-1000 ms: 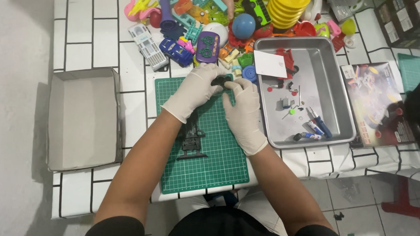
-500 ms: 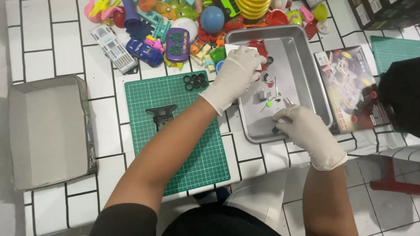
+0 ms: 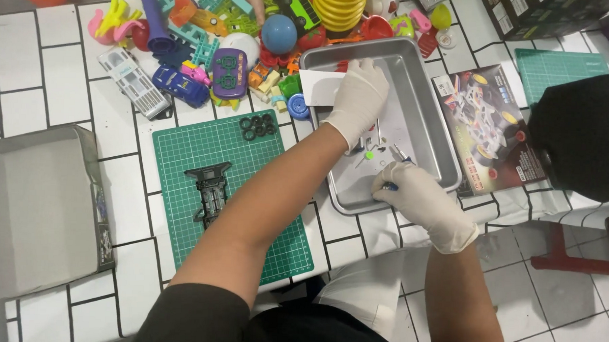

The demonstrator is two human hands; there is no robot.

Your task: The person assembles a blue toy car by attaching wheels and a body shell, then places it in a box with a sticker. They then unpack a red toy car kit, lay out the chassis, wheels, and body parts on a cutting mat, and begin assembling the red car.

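My left hand (image 3: 358, 99) in a white glove reaches into the metal tray (image 3: 425, 87), fingers down over small loose parts; what they grip is hidden. At the tray's front edge, my gloved right hand (image 3: 421, 199) is closed on a thin blue-handled tool (image 3: 398, 154) whose tip points into the tray. A black toy car chassis (image 3: 211, 188) lies on the green cutting mat (image 3: 183, 160), untouched, with several small black tyres (image 3: 259, 125) at the mat's far corner. A white card (image 3: 317, 88) rests on the tray's left rim.
A heap of colourful plastic toys (image 3: 228, 47) fills the back of the tiled table. A grey cardboard box (image 3: 33, 209) stands at the left. A model car package (image 3: 485, 123) and a second green mat (image 3: 558, 65) lie at the right, next to another person's dark-covered head (image 3: 582, 133).
Both hands left the cutting mat, where they worked at the chassis. The left hand went into the tray; the right hand came to the tray's front edge and closed on the blue-handled tool.
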